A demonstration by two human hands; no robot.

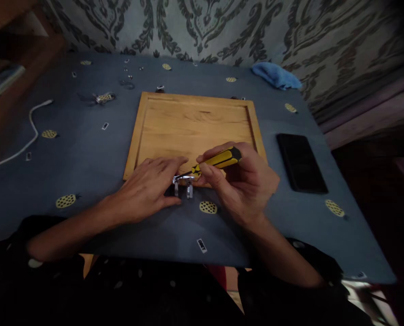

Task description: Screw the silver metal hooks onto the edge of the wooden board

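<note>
My right hand [242, 183] is closed around a yellow and black screwdriver [217, 161], whose tip points left onto a small shiny metal fitting [184, 183]. That fitting sits at the near edge of a wooden board [191, 129] with a raised rim. Fingers of my left hand [150, 190] press down on the fitting from the left and pinch it in place. Both hands rest on the blue-grey table cover [86, 154].
A black phone [301, 162] lies right of the board. A blue cloth [276, 75] sits at the far right. Small metal parts [103, 97] and screws are scattered at the far left. A white cable [28, 136] runs along the left side.
</note>
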